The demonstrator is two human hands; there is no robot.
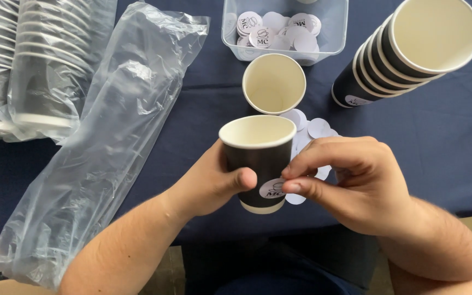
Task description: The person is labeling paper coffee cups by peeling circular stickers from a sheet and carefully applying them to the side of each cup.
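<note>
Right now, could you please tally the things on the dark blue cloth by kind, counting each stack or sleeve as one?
Loose black paper cups: 2 (held cup, standing cup)
Unwrapped cup stack: 1
Wrapped cup sleeves: 2
Empty plastic sleeve: 1
Clear sticker tub: 1
Total: 7

Both forearms bare, no sleeves, no rings or watch visible (dark blue clothing on lap below); short nails.
</note>
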